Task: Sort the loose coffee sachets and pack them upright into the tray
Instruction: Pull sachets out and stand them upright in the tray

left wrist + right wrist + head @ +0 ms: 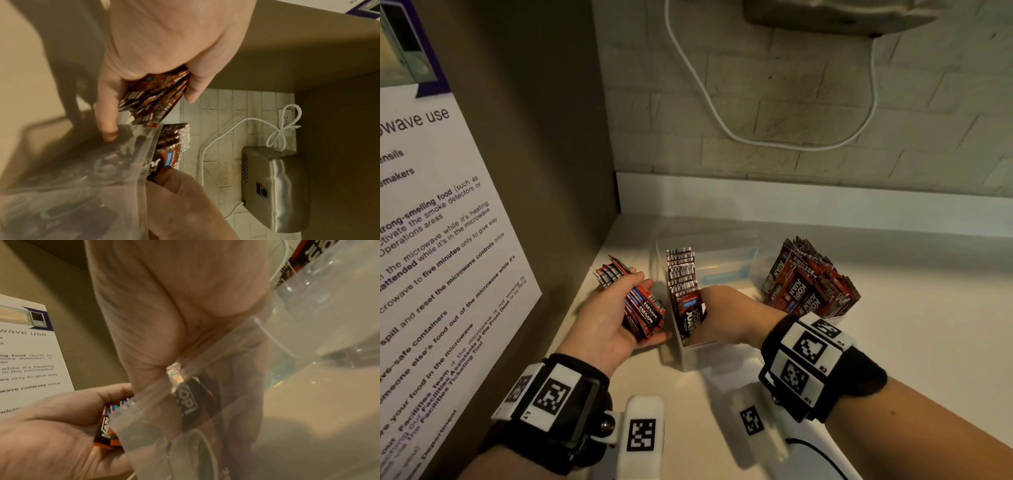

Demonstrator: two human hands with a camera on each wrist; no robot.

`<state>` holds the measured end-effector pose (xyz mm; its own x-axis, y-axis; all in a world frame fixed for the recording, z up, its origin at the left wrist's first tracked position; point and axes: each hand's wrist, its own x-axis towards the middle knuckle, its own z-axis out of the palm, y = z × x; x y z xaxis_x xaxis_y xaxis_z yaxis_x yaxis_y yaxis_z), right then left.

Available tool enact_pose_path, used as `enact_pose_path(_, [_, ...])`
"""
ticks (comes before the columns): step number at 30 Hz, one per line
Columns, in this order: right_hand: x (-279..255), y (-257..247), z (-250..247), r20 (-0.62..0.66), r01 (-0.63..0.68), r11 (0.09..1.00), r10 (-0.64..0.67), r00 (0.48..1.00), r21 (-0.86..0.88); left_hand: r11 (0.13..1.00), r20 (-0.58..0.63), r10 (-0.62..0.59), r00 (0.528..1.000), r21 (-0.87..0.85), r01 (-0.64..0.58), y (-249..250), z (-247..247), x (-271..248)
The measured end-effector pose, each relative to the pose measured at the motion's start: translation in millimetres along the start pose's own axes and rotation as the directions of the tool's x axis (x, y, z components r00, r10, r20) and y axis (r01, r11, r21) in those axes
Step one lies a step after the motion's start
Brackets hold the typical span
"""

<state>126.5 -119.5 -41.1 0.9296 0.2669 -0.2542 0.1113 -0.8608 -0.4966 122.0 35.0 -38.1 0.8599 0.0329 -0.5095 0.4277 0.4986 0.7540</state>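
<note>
1. Head view: the left hand (607, 317) lies palm-up on the white counter (893, 325), fingers curled round a loose bundle of sachets (635, 301). At its 3 o'clock stands the clear tray (688, 356), with a row of upright sachets (680, 274) along its left wall. The right hand (726, 313) reaches into the tray's near end, touching the front sachet (690, 317); whether its fingers grip it cannot be told. At 2 o'clock from the tray, a second batch (810, 282) stands packed.

2. Left wrist view: thumb and fingers (193, 84) clamp the bundle; the tray wall (131, 162) lies at 6 o'clock.

3. Right wrist view: the right hand's fingers go down behind the tray wall beside a sachet marked "KOPI" (188, 404); the grip is blurred.
</note>
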Motion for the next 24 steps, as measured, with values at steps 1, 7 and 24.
enact_pose_path(1, [-1.8, -1.3, -1.7, 0.004, -0.004, 1.000, 0.004, 1.000, -0.004, 1.000, 0.002, 0.002, 1.000, -0.002, -0.002, 0.7, -0.6, 0.3])
enact_pose_path(7, [-10.7, 0.6, -15.4, -0.021, -0.092, 0.994, 0.093, 0.995, 0.055, 0.995, -0.020, 0.064, 0.998, -0.078, -0.066, 8.9, -5.8, 3.6])
enact_pose_path(24, [-30.8, -57.5, -43.9, -0.601, 0.374, 0.924, -0.251, 0.759, 0.086, 0.949, 0.346, 0.313, 0.885, -0.077, -0.305, 25.9, 13.0, -24.5])
